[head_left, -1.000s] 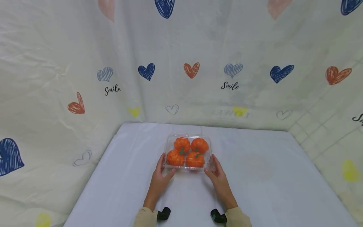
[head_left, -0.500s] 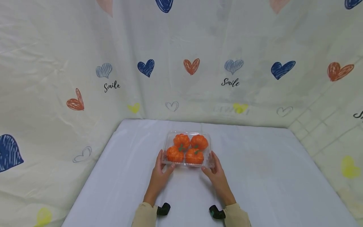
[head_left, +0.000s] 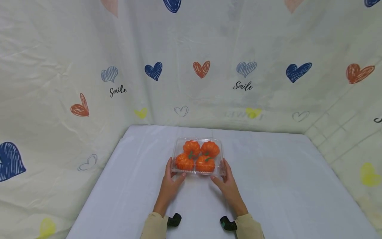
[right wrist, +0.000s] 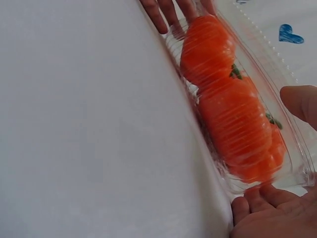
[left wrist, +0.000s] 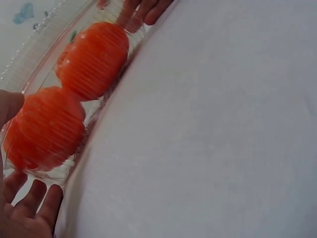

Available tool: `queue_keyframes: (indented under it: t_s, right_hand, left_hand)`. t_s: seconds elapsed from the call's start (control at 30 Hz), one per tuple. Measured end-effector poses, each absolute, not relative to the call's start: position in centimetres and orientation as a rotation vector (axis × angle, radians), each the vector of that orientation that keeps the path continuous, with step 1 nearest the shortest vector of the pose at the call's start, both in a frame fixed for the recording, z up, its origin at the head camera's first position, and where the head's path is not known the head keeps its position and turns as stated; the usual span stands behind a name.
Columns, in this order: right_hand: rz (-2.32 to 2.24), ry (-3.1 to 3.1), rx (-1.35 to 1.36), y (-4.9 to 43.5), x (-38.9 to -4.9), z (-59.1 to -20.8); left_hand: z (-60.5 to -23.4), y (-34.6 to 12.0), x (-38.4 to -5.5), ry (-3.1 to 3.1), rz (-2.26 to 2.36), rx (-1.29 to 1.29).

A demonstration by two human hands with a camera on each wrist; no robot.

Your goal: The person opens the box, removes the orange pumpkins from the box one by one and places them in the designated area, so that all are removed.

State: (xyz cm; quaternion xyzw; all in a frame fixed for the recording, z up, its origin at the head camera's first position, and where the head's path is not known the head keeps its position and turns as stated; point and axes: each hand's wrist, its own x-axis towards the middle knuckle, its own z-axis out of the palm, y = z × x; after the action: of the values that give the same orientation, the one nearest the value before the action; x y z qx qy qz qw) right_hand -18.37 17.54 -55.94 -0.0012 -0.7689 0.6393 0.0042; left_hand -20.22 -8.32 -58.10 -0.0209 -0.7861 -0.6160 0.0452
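A clear plastic clamshell box (head_left: 219, 171) stands mid-table in the head view, with several small orange pumpkins (head_left: 210, 149) inside, green stems showing. My left hand (head_left: 169, 184) grips its near left corner, and my right hand (head_left: 229, 187) grips the near right one. In the left wrist view the thumb (left wrist: 10, 105) overlaps the box's upper edge while the fingers (left wrist: 37, 198) lie low against its end. On the other side, the right wrist view has the thumb (right wrist: 299, 101) by the upper rim and the curled fingers (right wrist: 257, 198) at the base.
White cloth (head_left: 277, 186) covers the table, which runs back to a pale curtain (head_left: 191, 43) printed with hearts. More curtain hangs along both sides. A dark wrist camera (head_left: 174, 219) sits at the left cuff, another (head_left: 228, 223) at the right.
The head view has tilted slightly downward, so the scene sits a little higher in it. My right thumb has slid slightly left along the near edge; both hands stay on the box.
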Motion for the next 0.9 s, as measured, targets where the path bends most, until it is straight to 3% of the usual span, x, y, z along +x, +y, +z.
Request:
queue_keyframes:
  t_s: [0.9]
  right_hand:
    - [1.989,-2.375,0.063,17.5,-18.6,-56.3]
  left_hand:
    - [-57.4,-6.7,-20.2,-2.237,-1.805,0.071]
